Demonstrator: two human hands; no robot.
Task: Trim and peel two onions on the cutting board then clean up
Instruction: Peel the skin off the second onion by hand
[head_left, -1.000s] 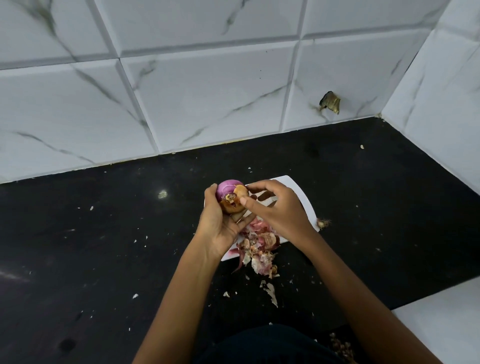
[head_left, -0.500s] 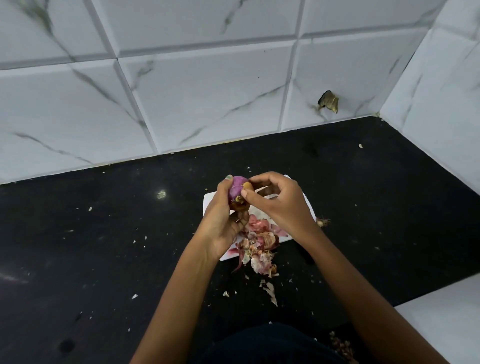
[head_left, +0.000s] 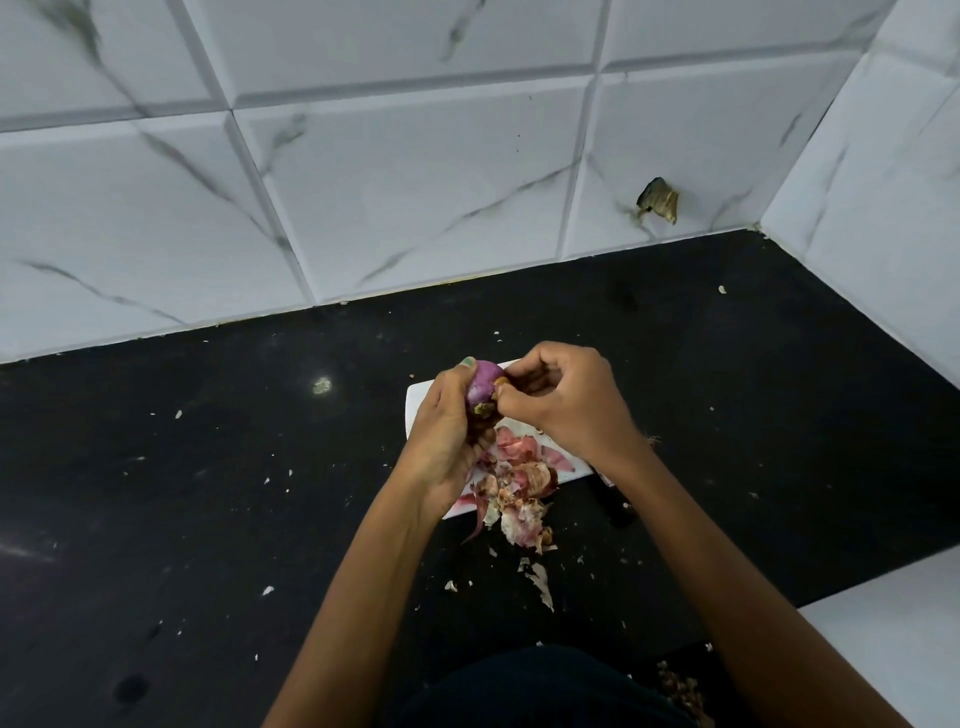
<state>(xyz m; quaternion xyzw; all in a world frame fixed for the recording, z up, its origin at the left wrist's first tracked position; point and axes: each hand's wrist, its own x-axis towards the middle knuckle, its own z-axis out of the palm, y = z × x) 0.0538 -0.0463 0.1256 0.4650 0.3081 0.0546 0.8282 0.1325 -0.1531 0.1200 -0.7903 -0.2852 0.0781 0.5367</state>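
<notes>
Peeling is under way: the left hand cradles the purple onion above the cutting board, the right hand pinching brown skin at its end, a steady pull-away next, I'd say.

Light is even, cool and fairly dim, with no hard shadows; the white wall tiles read bluish-grey. A small dull glare spot sits on the black worktop. Wide-angle distortion bends the tile joints toward the edges, and fine detail looks soft throughout.
</notes>
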